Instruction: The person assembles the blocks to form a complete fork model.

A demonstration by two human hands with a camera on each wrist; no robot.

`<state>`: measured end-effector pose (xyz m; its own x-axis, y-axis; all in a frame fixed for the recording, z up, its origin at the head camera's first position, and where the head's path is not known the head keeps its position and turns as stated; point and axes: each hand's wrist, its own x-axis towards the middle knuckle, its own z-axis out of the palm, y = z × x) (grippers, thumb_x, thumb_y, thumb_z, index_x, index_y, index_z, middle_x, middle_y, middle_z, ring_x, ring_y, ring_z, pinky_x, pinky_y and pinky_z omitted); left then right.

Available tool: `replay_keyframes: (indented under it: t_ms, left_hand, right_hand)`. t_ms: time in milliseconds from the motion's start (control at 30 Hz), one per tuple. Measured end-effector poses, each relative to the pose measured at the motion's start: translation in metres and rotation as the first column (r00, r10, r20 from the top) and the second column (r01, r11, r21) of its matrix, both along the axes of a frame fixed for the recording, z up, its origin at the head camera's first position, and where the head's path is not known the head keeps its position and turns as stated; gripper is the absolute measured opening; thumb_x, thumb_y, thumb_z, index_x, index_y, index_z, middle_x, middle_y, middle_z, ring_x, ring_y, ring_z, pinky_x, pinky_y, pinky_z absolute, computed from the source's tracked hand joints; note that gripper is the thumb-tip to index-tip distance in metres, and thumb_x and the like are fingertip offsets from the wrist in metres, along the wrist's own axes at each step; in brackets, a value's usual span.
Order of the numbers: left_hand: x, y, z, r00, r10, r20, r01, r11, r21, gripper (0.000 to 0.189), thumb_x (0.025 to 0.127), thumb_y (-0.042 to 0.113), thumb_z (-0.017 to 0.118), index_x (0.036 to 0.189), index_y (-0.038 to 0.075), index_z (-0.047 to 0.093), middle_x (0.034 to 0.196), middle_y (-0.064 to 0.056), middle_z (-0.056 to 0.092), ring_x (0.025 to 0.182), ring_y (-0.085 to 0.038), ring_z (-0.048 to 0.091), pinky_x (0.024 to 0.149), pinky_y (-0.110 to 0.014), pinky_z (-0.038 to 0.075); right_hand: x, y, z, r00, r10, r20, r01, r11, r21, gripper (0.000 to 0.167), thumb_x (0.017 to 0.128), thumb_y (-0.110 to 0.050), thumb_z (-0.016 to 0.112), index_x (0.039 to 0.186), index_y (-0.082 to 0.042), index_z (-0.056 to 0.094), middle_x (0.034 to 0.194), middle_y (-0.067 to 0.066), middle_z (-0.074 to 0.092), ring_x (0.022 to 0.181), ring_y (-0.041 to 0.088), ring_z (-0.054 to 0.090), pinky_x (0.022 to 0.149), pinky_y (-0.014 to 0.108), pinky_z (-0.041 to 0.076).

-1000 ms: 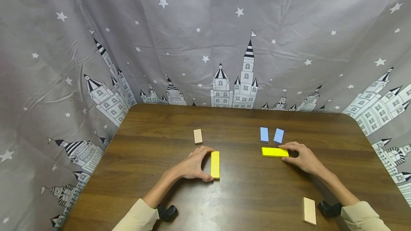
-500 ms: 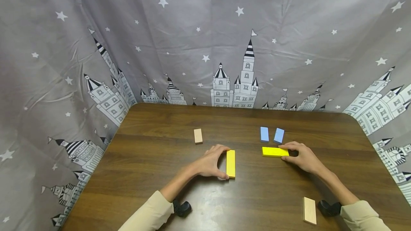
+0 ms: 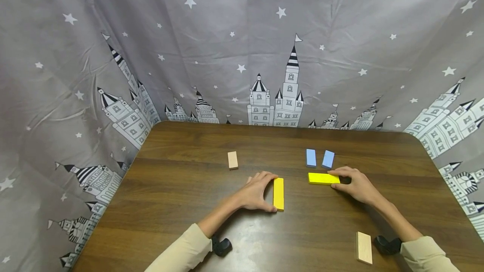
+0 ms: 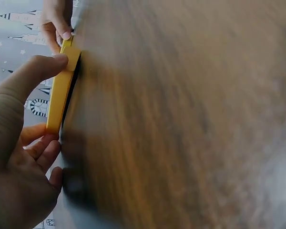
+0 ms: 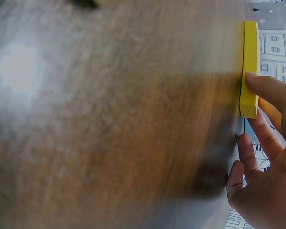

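Near the middle of the table my left hand (image 3: 257, 194) pinches a yellow block (image 3: 278, 194) by its two short ends, thumb at the near end and fingers at the far end. In the left wrist view a thin dark gap shows along the lower edge of this block (image 4: 62, 93). To the right, my right hand (image 3: 357, 186) holds the right end of a second yellow block (image 3: 321, 178), which lies sideways, between thumb and fingers. The right wrist view shows the thumb on the long side of that block (image 5: 249, 57). The two yellow blocks are apart.
Two light blue blocks (image 3: 311, 158) lie just behind the right yellow block. A small beige block (image 3: 232, 160) sits farther back on the left, and a pale wooden block (image 3: 364, 247) lies near the right wrist. A grey curtain (image 3: 227, 20) hangs behind the table (image 3: 170, 179).
My left hand has moved to the right with its yellow block, closer to the other one. The right hand and its block have stayed in place.
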<state>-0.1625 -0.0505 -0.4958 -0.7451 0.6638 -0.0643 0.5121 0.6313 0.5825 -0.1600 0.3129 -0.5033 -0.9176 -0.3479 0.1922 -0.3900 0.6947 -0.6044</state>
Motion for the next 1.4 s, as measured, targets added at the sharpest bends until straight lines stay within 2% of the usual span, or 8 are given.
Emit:
replay_keyframes:
  t_ms: [200, 500, 867, 1167, 1400]
  left_hand:
    - [0.003, 0.002, -0.001, 0.999, 0.003, -0.037, -0.004, 0.999, -0.037, 0.094, 0.072, 0.042, 0.085, 0.15, 0.01, 0.042, 0.142, -0.005, 0.047, 0.126, -0.022, 0.043, 0.096, -0.036, 0.034]
    - [0.01, 0.002, 0.0, 0.997, -0.004, -0.08, -0.003, 0.996, -0.086, 0.093, 0.079, 0.042, 0.081, 0.155, 0.011, 0.038, 0.151, -0.004, 0.043, 0.134, -0.022, 0.04, 0.102, -0.045, 0.032]
    - [0.023, 0.005, 0.006, 0.998, -0.003, -0.057, -0.005, 0.99, -0.139, 0.085, 0.089, 0.04, 0.075, 0.155, 0.007, 0.034, 0.159, -0.01, 0.032, 0.139, -0.025, 0.035, 0.102, -0.041, 0.032]
    - [0.036, 0.008, 0.01, 1.0, 0.017, -0.005, -0.017, 0.99, -0.143, 0.078, 0.095, 0.031, 0.068, 0.155, 0.0, 0.029, 0.161, -0.017, 0.025, 0.146, -0.03, 0.027, 0.113, -0.053, 0.024]
    - [0.04, 0.011, 0.01, 0.999, 0.034, -0.039, -0.039, 0.988, -0.15, 0.076, 0.096, 0.03, 0.067, 0.154, -0.002, 0.03, 0.159, -0.018, 0.029, 0.146, -0.03, 0.028, 0.114, -0.051, 0.024]
  right_hand:
    - [0.0, -0.001, -0.001, 1.0, 0.002, -0.003, -0.002, 1.0, -0.002, 0.035, 0.084, -0.013, 0.081, 0.117, -0.006, 0.074, 0.112, 0.009, 0.07, 0.103, 0.029, 0.06, 0.084, 0.046, 0.046]
    - [-0.001, -0.002, 0.0, 1.0, -0.001, 0.006, 0.001, 1.0, -0.009, 0.035, 0.084, -0.013, 0.081, 0.117, -0.005, 0.074, 0.113, 0.01, 0.069, 0.104, 0.031, 0.059, 0.085, 0.049, 0.044]
    - [0.0, -0.001, 0.0, 1.0, -0.007, 0.007, 0.007, 1.0, -0.004, 0.035, 0.084, -0.013, 0.081, 0.117, -0.006, 0.074, 0.113, 0.01, 0.069, 0.104, 0.032, 0.059, 0.086, 0.051, 0.043]
    - [0.0, -0.002, 0.0, 1.0, -0.011, 0.002, 0.011, 1.0, 0.008, 0.035, 0.084, -0.012, 0.081, 0.117, -0.005, 0.074, 0.113, 0.011, 0.069, 0.105, 0.034, 0.06, 0.087, 0.052, 0.044]
    - [0.001, -0.004, 0.003, 1.0, -0.016, 0.015, 0.015, 1.0, 0.009, 0.034, 0.084, -0.012, 0.081, 0.116, -0.004, 0.074, 0.113, 0.012, 0.069, 0.107, 0.035, 0.061, 0.089, 0.054, 0.045]
